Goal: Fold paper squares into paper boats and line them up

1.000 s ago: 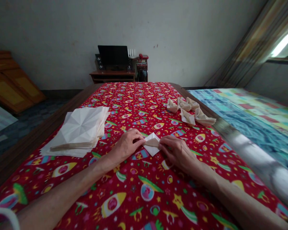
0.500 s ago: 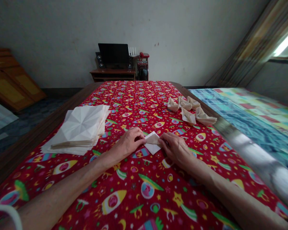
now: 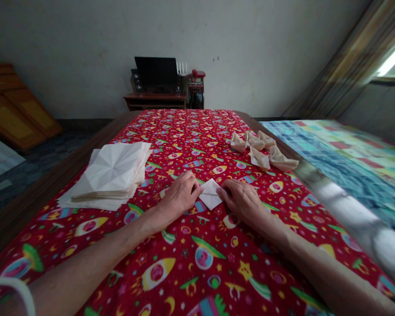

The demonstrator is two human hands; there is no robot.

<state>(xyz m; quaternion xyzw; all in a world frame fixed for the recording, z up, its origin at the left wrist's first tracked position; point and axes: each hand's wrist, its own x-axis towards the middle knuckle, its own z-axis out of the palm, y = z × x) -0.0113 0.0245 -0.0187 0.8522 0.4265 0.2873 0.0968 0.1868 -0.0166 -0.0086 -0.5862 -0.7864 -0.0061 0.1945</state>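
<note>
A small piece of white folded paper (image 3: 211, 199), diamond-shaped with a crease across its middle, lies on the red patterned cloth (image 3: 197, 237). My left hand (image 3: 183, 192) pinches its left corner between thumb and curled fingers. On the opposite corner, my right hand (image 3: 240, 196) has its fingers closed in the same way. To the left rests a stack of creased white paper sheets (image 3: 110, 169), the top one marked with fold lines radiating from its centre. Several folded paper boats (image 3: 259, 158) stand grouped at the right, beyond my right hand.
The cloth covers a long table with a dark wooden edge (image 3: 95, 136). At the far end stand a black monitor (image 3: 156, 71) and a red telephone (image 3: 198, 74). Alongside the table's right is a bed with a patterned cover (image 3: 316, 149). A wooden cabinet (image 3: 16, 107) is at left.
The raised flap across the paper's middle now lies flat, leaving a crease line. Both hands stay at the two side corners, and the left hand's fingers have curled in more.
</note>
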